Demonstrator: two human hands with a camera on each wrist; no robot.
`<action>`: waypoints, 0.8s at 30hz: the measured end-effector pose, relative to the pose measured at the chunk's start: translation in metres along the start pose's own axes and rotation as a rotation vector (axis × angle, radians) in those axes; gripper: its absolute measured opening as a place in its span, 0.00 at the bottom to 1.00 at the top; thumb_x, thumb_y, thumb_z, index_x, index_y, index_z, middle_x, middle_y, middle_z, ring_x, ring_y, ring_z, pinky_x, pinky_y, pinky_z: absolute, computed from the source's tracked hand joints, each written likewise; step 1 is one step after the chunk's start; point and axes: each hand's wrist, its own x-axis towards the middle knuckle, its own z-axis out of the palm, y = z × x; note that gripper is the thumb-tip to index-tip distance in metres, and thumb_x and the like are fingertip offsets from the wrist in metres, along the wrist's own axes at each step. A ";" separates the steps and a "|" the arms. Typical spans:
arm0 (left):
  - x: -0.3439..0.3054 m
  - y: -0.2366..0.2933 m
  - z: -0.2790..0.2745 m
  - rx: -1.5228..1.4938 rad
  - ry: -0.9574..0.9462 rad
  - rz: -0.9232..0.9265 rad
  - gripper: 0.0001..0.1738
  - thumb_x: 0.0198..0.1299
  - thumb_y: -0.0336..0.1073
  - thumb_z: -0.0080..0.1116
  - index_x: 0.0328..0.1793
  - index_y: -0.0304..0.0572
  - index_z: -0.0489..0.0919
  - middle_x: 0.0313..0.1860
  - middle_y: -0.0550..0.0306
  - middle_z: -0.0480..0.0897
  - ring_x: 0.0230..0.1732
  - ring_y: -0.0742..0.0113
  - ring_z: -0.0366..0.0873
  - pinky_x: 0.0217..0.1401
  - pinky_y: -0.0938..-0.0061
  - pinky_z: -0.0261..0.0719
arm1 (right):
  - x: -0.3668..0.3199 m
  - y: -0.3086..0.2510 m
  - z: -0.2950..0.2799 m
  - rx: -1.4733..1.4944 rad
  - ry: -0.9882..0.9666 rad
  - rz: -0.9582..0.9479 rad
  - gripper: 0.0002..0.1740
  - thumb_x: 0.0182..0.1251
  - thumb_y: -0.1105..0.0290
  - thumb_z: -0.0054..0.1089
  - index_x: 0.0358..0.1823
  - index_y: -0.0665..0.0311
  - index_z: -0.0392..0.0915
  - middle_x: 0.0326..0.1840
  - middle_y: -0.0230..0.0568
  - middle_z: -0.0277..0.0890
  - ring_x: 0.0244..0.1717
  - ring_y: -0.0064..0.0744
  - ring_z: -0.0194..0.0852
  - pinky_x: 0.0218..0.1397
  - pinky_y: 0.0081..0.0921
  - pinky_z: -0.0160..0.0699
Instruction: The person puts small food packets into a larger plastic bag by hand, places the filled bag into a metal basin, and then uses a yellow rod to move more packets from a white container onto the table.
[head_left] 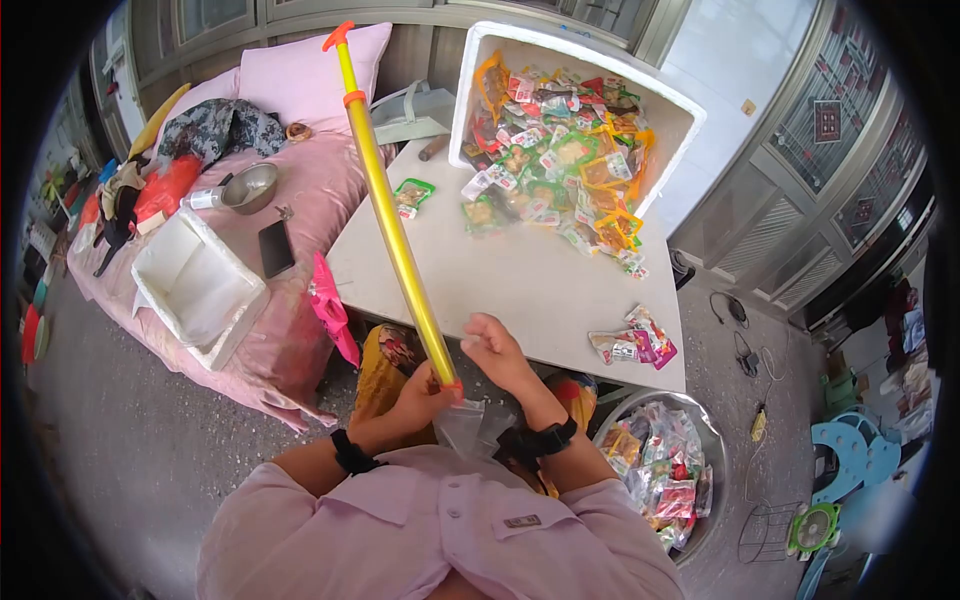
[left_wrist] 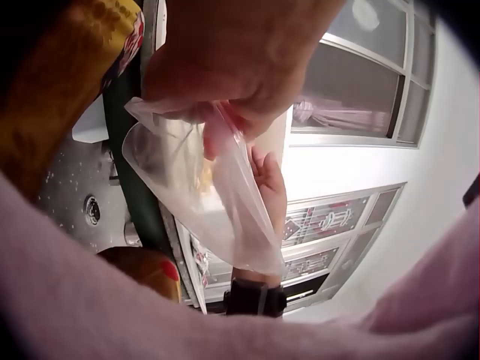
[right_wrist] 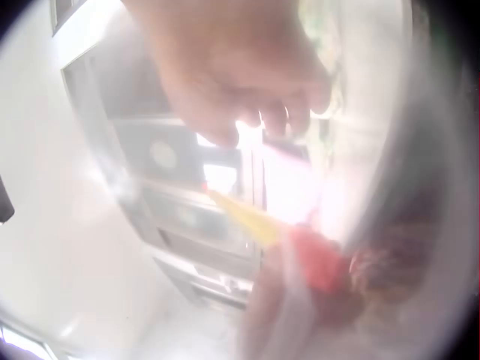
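My left hand (head_left: 418, 402) grips the lower end of a long yellow tube (head_left: 388, 215), which has an orange T-shaped handle at its top and orange rings. The tube slants up and away over the table's left part. From the same hand hangs a clear plastic bag (head_left: 460, 428); in the left wrist view the bag (left_wrist: 244, 214) droops loosely from the fingers, its top gathered there. My right hand (head_left: 500, 358) is just right of the tube, fingers loosely bent and nothing in them. Haze blurs the right wrist view.
A white foam box (head_left: 465, 100) lies tipped on the table (head_left: 400, 265), spilling many small snack packets. More packets (head_left: 640, 340) lie at the front right. A metal basin (head_left: 720, 470) of packets stands right of my legs. A bed at left bears a foam box (head_left: 190, 275) and a phone (head_left: 275, 248).
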 end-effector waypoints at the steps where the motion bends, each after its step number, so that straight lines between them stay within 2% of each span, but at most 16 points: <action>1: -0.003 -0.008 0.006 0.046 -0.041 -0.009 0.17 0.51 0.28 0.56 0.45 0.40 0.64 0.34 0.60 0.74 0.34 0.75 0.72 0.38 0.80 0.72 | -0.003 -0.004 0.008 -0.013 -0.031 -0.012 0.23 0.58 0.70 0.52 0.54 0.69 0.58 0.44 0.41 0.68 0.44 0.23 0.65 0.46 0.19 0.65; 3: -0.003 -0.019 0.010 0.141 -0.115 -0.021 0.18 0.51 0.27 0.55 0.46 0.40 0.63 0.35 0.59 0.74 0.36 0.75 0.73 0.39 0.80 0.72 | -0.012 -0.008 0.021 -0.038 -0.103 -0.042 0.27 0.57 0.68 0.54 0.56 0.68 0.56 0.46 0.47 0.67 0.49 0.30 0.66 0.49 0.23 0.66; 7: -0.001 -0.005 0.017 0.519 -0.222 -0.004 0.23 0.48 0.36 0.59 0.48 0.37 0.65 0.34 0.54 0.75 0.36 0.68 0.75 0.37 0.75 0.72 | -0.032 0.005 0.020 -0.127 0.032 0.026 0.29 0.56 0.68 0.54 0.58 0.67 0.54 0.43 0.46 0.68 0.43 0.29 0.69 0.44 0.24 0.68; 10: 0.004 -0.007 0.014 0.871 -0.395 -0.012 0.21 0.48 0.40 0.60 0.45 0.39 0.69 0.34 0.56 0.75 0.33 0.69 0.72 0.35 0.75 0.70 | -0.050 0.019 0.012 -0.086 0.090 0.097 0.29 0.57 0.69 0.53 0.58 0.66 0.53 0.38 0.42 0.69 0.36 0.27 0.69 0.39 0.22 0.70; 13: 0.009 0.018 0.011 0.981 -0.477 0.074 0.21 0.46 0.46 0.60 0.40 0.37 0.72 0.32 0.52 0.74 0.31 0.62 0.72 0.34 0.74 0.71 | -0.070 0.035 -0.006 0.014 0.136 0.121 0.29 0.57 0.71 0.52 0.60 0.64 0.52 0.33 0.38 0.68 0.30 0.23 0.68 0.33 0.20 0.70; 15: 0.015 0.024 -0.004 1.019 -0.367 0.242 0.22 0.45 0.46 0.60 0.40 0.37 0.73 0.31 0.52 0.74 0.31 0.61 0.73 0.33 0.73 0.71 | -0.084 0.018 -0.025 0.085 0.186 0.159 0.29 0.58 0.73 0.50 0.60 0.64 0.51 0.30 0.36 0.67 0.27 0.20 0.68 0.31 0.18 0.70; 17: 0.025 0.039 -0.020 1.103 -0.222 0.228 0.23 0.46 0.49 0.58 0.41 0.38 0.73 0.34 0.51 0.75 0.36 0.59 0.74 0.37 0.68 0.71 | -0.097 0.016 -0.045 0.035 0.293 0.166 0.29 0.59 0.74 0.49 0.60 0.66 0.49 0.28 0.34 0.67 0.23 0.19 0.67 0.26 0.17 0.69; 19: 0.033 0.041 -0.037 1.115 0.010 0.315 0.20 0.46 0.44 0.60 0.39 0.36 0.73 0.32 0.50 0.74 0.33 0.60 0.74 0.34 0.72 0.72 | -0.103 0.007 -0.067 -0.065 0.356 0.236 0.29 0.59 0.73 0.48 0.60 0.66 0.49 0.27 0.34 0.66 0.22 0.19 0.66 0.25 0.18 0.69; 22: 0.039 0.049 -0.050 1.180 0.151 0.239 0.18 0.47 0.43 0.59 0.38 0.36 0.74 0.32 0.49 0.75 0.34 0.57 0.74 0.35 0.69 0.72 | -0.100 0.010 -0.096 -0.049 0.506 0.243 0.28 0.59 0.74 0.47 0.60 0.66 0.49 0.27 0.35 0.65 0.21 0.20 0.66 0.23 0.18 0.68; 24: 0.038 0.032 -0.061 1.312 0.121 0.380 0.18 0.46 0.42 0.59 0.38 0.36 0.74 0.32 0.49 0.75 0.34 0.55 0.74 0.35 0.67 0.71 | -0.092 0.015 -0.121 -0.136 0.541 0.215 0.27 0.59 0.73 0.46 0.60 0.66 0.50 0.27 0.36 0.65 0.21 0.21 0.66 0.22 0.19 0.68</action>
